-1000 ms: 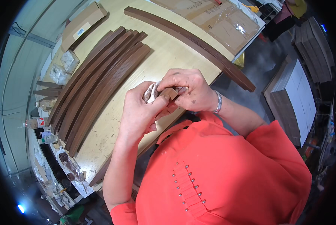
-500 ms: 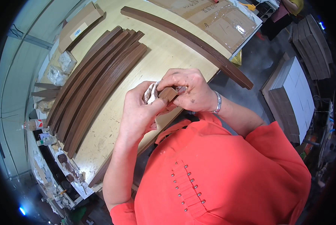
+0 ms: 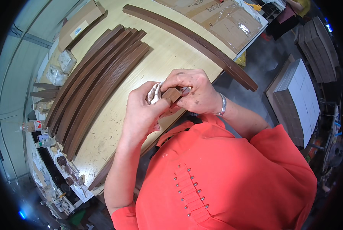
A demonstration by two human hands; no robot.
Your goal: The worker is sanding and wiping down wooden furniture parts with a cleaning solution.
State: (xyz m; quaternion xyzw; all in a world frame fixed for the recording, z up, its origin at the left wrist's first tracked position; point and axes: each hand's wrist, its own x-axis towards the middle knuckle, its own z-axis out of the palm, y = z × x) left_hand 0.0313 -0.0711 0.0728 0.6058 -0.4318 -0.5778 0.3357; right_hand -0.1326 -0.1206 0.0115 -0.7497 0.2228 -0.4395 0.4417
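Note:
Both of my hands meet over the near edge of the table, around the end of a brown wooden bar (image 3: 172,94). In my left hand (image 3: 142,105), a crumpled, stained white cloth (image 3: 154,93) is bunched between thumb and fingers, against the wood. My right hand (image 3: 194,90) has its fingers closed on the bar's other side, with something small and pale between them that I cannot make out. Brown smudges mark the right fingers. A brown strip (image 3: 103,174) along the near table edge passes behind my left forearm; whether it belongs to the held bar is hidden.
Several curved brown wooden bars (image 3: 102,82) lie side by side on the table (image 3: 160,57). Another long bar (image 3: 190,40) overhangs the right edge. Cardboard (image 3: 217,25) covers the far right; bottles (image 3: 31,126) stand at the left. Stacked boards (image 3: 294,103) and another person (image 3: 294,11) are beyond.
The view has shifted very slightly. Both hands keep nearly the same grip on the cloth and the bar's end.

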